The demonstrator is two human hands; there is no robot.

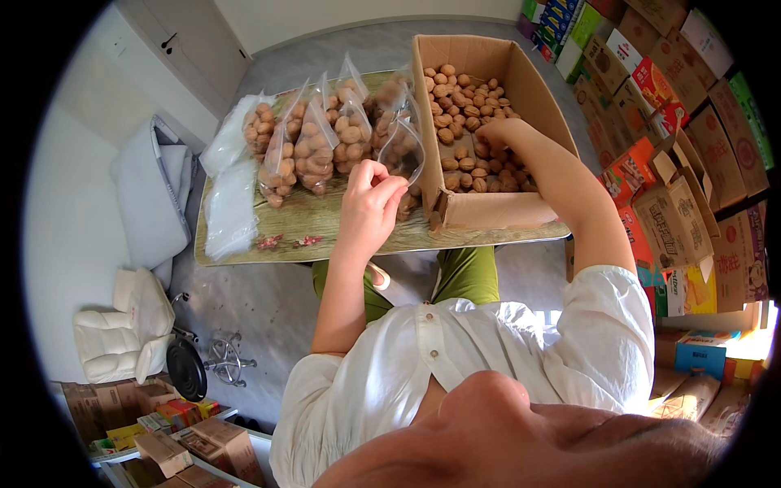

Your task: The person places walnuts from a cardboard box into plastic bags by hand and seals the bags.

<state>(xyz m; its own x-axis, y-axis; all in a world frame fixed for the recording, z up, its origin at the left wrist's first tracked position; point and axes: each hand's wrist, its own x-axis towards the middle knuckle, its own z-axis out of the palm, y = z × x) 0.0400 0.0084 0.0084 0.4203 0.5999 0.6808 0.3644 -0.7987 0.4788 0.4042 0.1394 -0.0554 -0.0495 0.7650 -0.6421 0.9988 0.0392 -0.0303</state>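
Note:
My left hand pinches the rim of an open clear plastic zip bag, which holds some walnuts and stands against the box's left wall. My right hand reaches down among the loose walnuts in the open cardboard box; its fingertips are partly hidden, so whether they grip a nut is unclear. Left of the box, several clear bags filled with walnuts stand close together. Flat stacks of unused clear plastic bags lie at the table's left end.
The wood-patterned table stands before me. Stacked cartons rise on the right. To the left are a folded grey mattress or pad, a white cushioned seat and a metal wheeled base. More boxes sit on a shelf at lower left.

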